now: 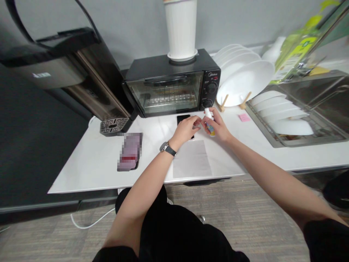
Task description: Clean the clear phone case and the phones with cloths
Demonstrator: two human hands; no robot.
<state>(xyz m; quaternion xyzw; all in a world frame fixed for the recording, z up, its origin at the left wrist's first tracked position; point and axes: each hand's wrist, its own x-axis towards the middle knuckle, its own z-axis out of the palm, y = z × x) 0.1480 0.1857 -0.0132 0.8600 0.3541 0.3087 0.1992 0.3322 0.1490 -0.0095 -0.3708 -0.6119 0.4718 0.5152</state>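
My right hand grips a small white bottle with a coloured label, held upright above the white counter. My left hand, with a watch on the wrist, reaches toward the bottle's side, fingers curled and pinched close to it. Under my left hand lies a black phone, partly covered. A pale grey cloth lies flat on the counter just in front of both hands.
A black toaster oven stands behind the hands with a white pot on top. White plates lean in a rack to the right, beside a sink holding more plates. A pink sticky note, a blurred dark item and a water dispenser also show.
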